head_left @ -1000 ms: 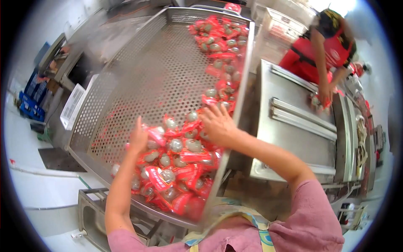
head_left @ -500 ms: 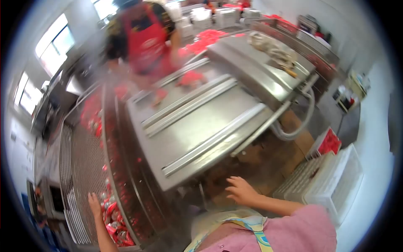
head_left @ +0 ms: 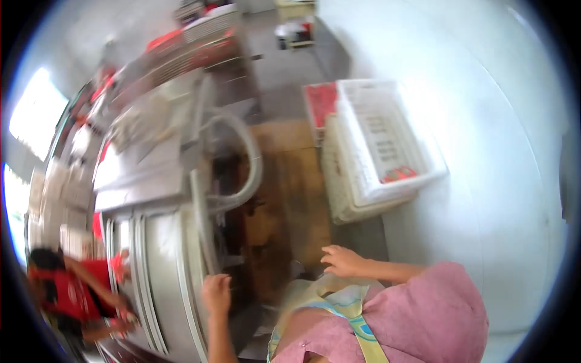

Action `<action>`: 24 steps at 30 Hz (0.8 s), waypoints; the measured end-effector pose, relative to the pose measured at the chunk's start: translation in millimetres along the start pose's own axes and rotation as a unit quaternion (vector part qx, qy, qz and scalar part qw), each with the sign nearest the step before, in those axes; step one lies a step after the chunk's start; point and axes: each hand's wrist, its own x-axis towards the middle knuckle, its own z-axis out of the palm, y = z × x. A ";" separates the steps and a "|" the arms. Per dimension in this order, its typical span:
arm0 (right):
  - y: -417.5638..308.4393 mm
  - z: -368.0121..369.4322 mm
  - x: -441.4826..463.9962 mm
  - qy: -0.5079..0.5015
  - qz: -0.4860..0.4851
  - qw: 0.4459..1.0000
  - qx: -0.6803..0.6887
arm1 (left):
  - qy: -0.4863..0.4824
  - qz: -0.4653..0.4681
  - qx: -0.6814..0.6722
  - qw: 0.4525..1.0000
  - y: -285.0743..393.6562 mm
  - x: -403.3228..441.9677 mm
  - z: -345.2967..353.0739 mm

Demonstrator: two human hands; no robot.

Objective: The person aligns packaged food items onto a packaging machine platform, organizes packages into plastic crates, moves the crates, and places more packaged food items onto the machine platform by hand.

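My left hand [head_left: 216, 293] is raised beside the near edge of the stainless-steel table [head_left: 168, 260]. Its fingers are loosely bent and somewhat blurred, and I see nothing in them. In front of my pink sleeve, my right hand [head_left: 344, 261] hovers with fingers apart and nothing held. Nearest to it is a white plastic crate [head_left: 396, 189] with a small red-orange item [head_left: 399, 173] inside. That crate sits on a beige crate [head_left: 331, 181]. Metal rails run along the tabletop.
A person in a red apron [head_left: 78, 296] works at the table's far side, hands over it. A thick pale hose [head_left: 253, 160] loops from the steel machine housing [head_left: 145, 181] over the brown floor [head_left: 278, 175]. Behind the crates are red things [head_left: 322, 103]. A pale wall [head_left: 460, 121] borders the right.
My view has swung right, toward the crates and wall. My left hand has left the mesh trough holding red packets and is now beside the table. My right hand stays near my body.
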 end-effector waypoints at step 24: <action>346.1 -296.8 -36.5 -0.077 0.461 0.881 -0.078 | -0.584 0.375 0.216 0.687 434.5 250.4 448.3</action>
